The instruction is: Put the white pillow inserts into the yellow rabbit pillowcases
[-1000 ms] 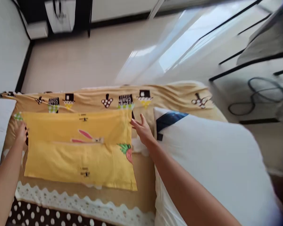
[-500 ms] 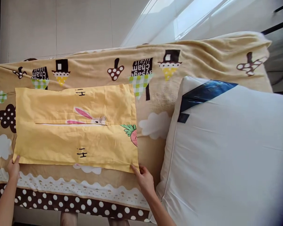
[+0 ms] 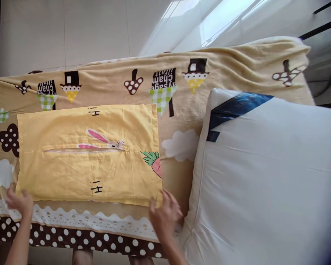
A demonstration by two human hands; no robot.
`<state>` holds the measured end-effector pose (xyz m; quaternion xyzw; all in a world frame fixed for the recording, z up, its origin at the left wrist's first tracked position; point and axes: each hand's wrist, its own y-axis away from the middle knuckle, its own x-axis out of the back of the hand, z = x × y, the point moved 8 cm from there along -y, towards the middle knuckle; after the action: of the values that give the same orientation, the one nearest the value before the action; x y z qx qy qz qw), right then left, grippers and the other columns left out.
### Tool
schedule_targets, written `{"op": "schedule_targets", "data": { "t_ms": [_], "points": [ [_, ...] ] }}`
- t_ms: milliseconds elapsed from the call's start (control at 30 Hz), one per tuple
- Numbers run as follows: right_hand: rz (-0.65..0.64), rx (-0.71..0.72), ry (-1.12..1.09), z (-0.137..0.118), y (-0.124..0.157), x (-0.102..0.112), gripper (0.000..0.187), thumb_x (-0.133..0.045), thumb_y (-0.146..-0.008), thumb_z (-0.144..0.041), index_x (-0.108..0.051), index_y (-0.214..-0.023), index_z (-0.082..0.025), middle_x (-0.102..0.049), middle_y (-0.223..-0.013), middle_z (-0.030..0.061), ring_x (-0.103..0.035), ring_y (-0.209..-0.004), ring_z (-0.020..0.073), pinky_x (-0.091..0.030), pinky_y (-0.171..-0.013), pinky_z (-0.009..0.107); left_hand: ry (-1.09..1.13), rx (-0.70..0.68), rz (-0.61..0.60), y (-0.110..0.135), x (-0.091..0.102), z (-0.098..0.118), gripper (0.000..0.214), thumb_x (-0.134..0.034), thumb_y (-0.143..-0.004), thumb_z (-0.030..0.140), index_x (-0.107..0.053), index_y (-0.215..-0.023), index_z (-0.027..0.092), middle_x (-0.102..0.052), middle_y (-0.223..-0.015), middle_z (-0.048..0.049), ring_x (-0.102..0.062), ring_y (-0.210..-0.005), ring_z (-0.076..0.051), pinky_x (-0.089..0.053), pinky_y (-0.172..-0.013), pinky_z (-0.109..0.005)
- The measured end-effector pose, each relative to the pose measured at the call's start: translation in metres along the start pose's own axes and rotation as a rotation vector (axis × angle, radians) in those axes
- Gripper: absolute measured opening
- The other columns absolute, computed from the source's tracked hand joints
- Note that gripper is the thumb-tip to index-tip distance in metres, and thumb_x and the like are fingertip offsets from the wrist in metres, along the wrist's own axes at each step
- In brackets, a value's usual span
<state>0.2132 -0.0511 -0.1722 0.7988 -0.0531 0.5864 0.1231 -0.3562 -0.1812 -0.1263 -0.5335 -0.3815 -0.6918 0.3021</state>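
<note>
A yellow pillowcase (image 3: pixel 66 173) printed with a rabbit, a carrot and "Hi!" lies flat on a patterned blanket (image 3: pixel 105 84). A slit runs along its middle and gapes slightly. By its lower left corner is my left hand (image 3: pixel 20 202), blurred, with thumb and fingers apart and nothing in it. My right hand (image 3: pixel 165 215) is at the lower right corner, also blurred, its thumb and fingers spread around the corner without gripping the cloth. Whether the right fingertips touch the cloth is unclear.
To the right, a large white pillow (image 3: pixel 259 176) with a dark blue corner label rests on the blanket. Beyond the far edge lies a tiled floor (image 3: pixel 99 33) with bright reflections. Dark bars (image 3: pixel 322 27) stand at the upper right.
Both hands have let go of the pillowcase's near corners and opened. The pillowcase has shifted slightly toward me, and its middle slit gapes a little more.
</note>
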Motion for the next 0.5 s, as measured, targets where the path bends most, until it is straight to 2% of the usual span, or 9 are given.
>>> {"op": "schedule_targets", "data": {
  "t_ms": [33, 67, 133, 200, 233, 300, 400, 433, 500],
  "points": [
    [0.005, 0.169, -0.053, -0.048, 0.011, -0.009, 0.047, -0.040, -0.091, -0.033, -0.052, -0.133, -0.013, -0.060, -0.127, 0.0212, -0.055, -0.120, 0.0339, -0.038, -0.100, 0.050, 0.015, -0.124, 0.131, 0.016, -0.006, 0.038, 0.062, -0.028, -0.092, 0.043, -0.009, -0.149, 0.028, -0.020, -0.154, -0.0145, -0.015, -0.147, -0.035, -0.017, -0.116, -0.064],
    [-0.039, 0.349, -0.111, -0.099, 0.024, -0.023, 0.049, -0.038, -0.093, -0.027, -0.045, -0.140, -0.017, -0.058, -0.132, 0.0180, -0.053, -0.125, 0.0296, -0.036, -0.104, 0.047, 0.033, -0.340, 0.165, 0.036, -0.022, 0.085, 0.064, -0.035, -0.092, 0.041, -0.011, -0.149, 0.025, -0.023, -0.154, -0.0156, -0.018, -0.147, -0.031, -0.021, -0.118, -0.057],
    [-0.172, 0.631, -0.198, -0.187, 0.048, -0.055, 0.055, -0.036, -0.095, -0.022, -0.031, -0.150, -0.020, -0.050, -0.143, 0.0116, -0.043, -0.136, 0.0228, -0.027, -0.112, 0.041, 0.033, -0.752, 0.027, 0.080, -0.069, 0.168, 0.059, -0.035, -0.094, 0.033, -0.018, -0.150, 0.025, -0.034, -0.151, -0.0154, -0.024, -0.146, -0.026, -0.020, -0.120, -0.049],
    [-0.228, 0.758, -0.233, -0.231, 0.055, -0.078, 0.056, -0.035, -0.096, -0.024, -0.027, -0.152, -0.021, -0.045, -0.148, 0.0085, -0.037, -0.140, 0.0203, -0.022, -0.114, 0.038, -0.020, -0.867, -0.100, 0.099, -0.105, 0.201, 0.054, -0.033, -0.096, 0.031, -0.030, -0.149, 0.024, -0.037, -0.150, -0.0149, -0.027, -0.144, -0.025, -0.015, -0.121, -0.048],
    [-0.242, 0.778, -0.228, -0.231, 0.051, -0.086, 0.056, -0.036, -0.097, -0.027, -0.028, -0.152, -0.023, -0.043, -0.150, 0.0074, -0.036, -0.140, 0.0204, -0.020, -0.115, 0.038, -0.057, -0.842, -0.118, 0.094, -0.112, 0.198, 0.053, -0.035, -0.095, 0.033, -0.035, -0.147, 0.023, -0.037, -0.151, -0.0152, -0.027, -0.144, -0.026, -0.013, -0.120, -0.049],
    [-0.225, 0.736, -0.169, -0.190, 0.035, -0.090, 0.057, -0.040, -0.097, -0.031, -0.029, -0.152, -0.027, -0.041, -0.151, 0.0073, -0.037, -0.140, 0.0223, -0.018, -0.116, 0.041, -0.128, -0.680, -0.069, 0.066, -0.099, 0.154, 0.056, -0.040, -0.094, 0.041, -0.040, -0.145, 0.019, -0.035, -0.152, -0.0169, -0.024, -0.145, -0.030, -0.010, -0.119, -0.053],
    [-0.082, 0.497, -0.001, -0.065, 0.008, -0.065, 0.060, -0.041, -0.096, -0.035, -0.027, -0.153, -0.023, -0.042, -0.149, 0.0139, -0.040, -0.138, 0.0273, -0.018, -0.114, 0.047, -0.178, -0.320, 0.144, 0.014, -0.033, 0.036, 0.063, -0.033, -0.095, 0.046, -0.037, -0.147, 0.011, -0.028, -0.153, -0.0225, -0.021, -0.146, -0.033, -0.016, -0.115, -0.058],
    [-0.094, 0.431, 0.043, -0.030, 0.005, -0.057, 0.059, -0.038, -0.097, -0.037, -0.026, -0.153, -0.022, -0.043, -0.148, 0.0145, -0.041, -0.137, 0.0276, -0.020, -0.113, 0.047, -0.186, -0.260, 0.154, 0.003, -0.015, 0.003, 0.065, -0.032, -0.095, 0.047, -0.035, -0.148, 0.010, -0.028, -0.153, -0.0232, -0.025, -0.144, -0.033, -0.018, -0.115, -0.058],
    [-0.091, 0.347, 0.088, 0.003, 0.004, -0.042, 0.059, -0.033, -0.098, -0.039, -0.024, -0.153, -0.021, -0.045, -0.147, 0.0151, -0.046, -0.134, 0.0281, -0.023, -0.112, 0.048, -0.184, -0.261, 0.164, -0.006, 0.010, -0.028, 0.065, -0.033, -0.095, 0.048, -0.031, -0.150, 0.015, -0.028, -0.154, -0.0200, -0.027, -0.144, -0.034, -0.015, -0.116, -0.059]
  ]
}}
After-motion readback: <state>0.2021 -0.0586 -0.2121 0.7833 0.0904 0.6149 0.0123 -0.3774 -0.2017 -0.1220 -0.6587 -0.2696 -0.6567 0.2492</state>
